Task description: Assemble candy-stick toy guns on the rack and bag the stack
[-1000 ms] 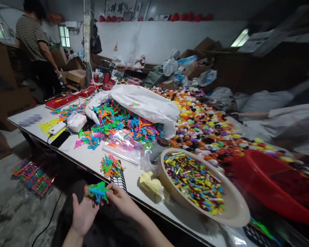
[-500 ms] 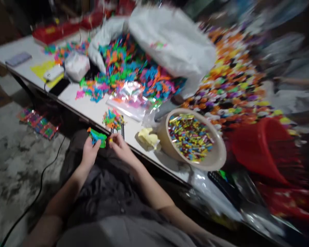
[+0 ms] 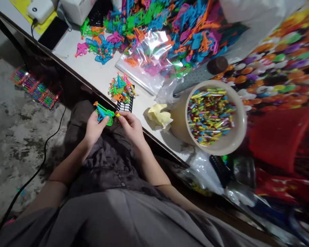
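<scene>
My left hand is closed around small green and blue plastic toys, pinched between thumb and fingers, with an orange tip pointing up and left. Between the thumb and forefinger of my right hand is a tiny yellow-and-red piece. It meets the toys' right end; whether it is inserted I cannot tell. Just beyond my hands, on the table's edge, lies a small heap of mixed toys, partly over a black slotted rack.
To the right stands a cream bucket of small colourful tubes, beside crumpled yellow paper. Behind are a clear plastic bag and a large toy pile. A red bucket is far right. Packed toys and a black cable lie on the floor.
The view has tilted down and come nearer the table. My right hand has brought the yellow piece up to the end of the toys, where a small gap showed before.
</scene>
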Tool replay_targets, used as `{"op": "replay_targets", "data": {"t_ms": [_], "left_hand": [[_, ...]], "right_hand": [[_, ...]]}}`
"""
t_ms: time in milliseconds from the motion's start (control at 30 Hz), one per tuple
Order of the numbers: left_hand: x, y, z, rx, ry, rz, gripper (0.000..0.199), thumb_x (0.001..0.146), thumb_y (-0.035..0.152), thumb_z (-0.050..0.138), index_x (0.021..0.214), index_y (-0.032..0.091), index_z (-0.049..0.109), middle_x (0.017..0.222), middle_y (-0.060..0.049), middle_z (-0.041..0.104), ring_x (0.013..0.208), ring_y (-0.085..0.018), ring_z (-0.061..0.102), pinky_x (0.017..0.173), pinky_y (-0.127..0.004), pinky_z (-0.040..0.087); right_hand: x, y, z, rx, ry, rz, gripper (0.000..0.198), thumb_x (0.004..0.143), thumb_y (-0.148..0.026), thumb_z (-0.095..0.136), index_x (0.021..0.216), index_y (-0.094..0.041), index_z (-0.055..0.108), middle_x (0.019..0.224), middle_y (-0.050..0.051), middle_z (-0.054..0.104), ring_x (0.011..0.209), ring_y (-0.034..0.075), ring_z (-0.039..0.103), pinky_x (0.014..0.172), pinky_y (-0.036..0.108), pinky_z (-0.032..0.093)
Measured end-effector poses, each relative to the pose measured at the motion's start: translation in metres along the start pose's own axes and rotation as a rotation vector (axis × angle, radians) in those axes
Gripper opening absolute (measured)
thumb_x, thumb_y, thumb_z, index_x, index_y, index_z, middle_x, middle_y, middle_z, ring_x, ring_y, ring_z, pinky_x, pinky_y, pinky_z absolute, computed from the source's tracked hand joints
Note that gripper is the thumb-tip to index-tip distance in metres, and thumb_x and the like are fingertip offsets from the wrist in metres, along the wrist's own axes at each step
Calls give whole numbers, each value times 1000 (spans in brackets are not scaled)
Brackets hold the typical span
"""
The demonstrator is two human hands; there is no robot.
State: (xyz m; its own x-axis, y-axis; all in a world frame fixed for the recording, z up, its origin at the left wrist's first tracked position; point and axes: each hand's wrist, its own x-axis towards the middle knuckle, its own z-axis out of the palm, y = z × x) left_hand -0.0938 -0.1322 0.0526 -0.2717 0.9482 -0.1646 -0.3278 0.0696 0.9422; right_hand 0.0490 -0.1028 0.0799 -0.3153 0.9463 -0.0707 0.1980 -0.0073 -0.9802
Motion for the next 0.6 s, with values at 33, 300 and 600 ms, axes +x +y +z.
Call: {"op": "replay_targets", "data": {"t_ms": [33, 300, 600], "left_hand": [[1, 0, 1, 9, 3, -5, 39, 70, 39, 70, 99, 18, 56, 95, -4, 65, 82, -13, 62, 75, -23, 51], [5, -4, 9, 52, 15, -70, 27, 73, 29, 65, 95, 16, 58, 84, -1, 62, 71, -9, 58, 66, -19, 50], [23, -6, 17, 27, -2, -174, 36, 71, 34, 67, 101, 15, 59, 86, -3, 63, 69, -11, 58, 61, -21, 51]], "right_hand": [[0, 1, -1, -39, 1, -19, 33, 87, -44, 50, 103, -18, 60, 86, 4, 65, 75, 13, 59, 71, 25, 48], [5, -3, -15, -371, -51, -142, 30, 90, -37, 44, 100, -15, 61, 92, 7, 68, 79, 15, 61, 72, 25, 48], [24, -5, -29, -482, -122, -118, 24, 90, -31, 41, 93, -16, 59, 84, 7, 67, 72, 15, 60, 68, 25, 47]]}}
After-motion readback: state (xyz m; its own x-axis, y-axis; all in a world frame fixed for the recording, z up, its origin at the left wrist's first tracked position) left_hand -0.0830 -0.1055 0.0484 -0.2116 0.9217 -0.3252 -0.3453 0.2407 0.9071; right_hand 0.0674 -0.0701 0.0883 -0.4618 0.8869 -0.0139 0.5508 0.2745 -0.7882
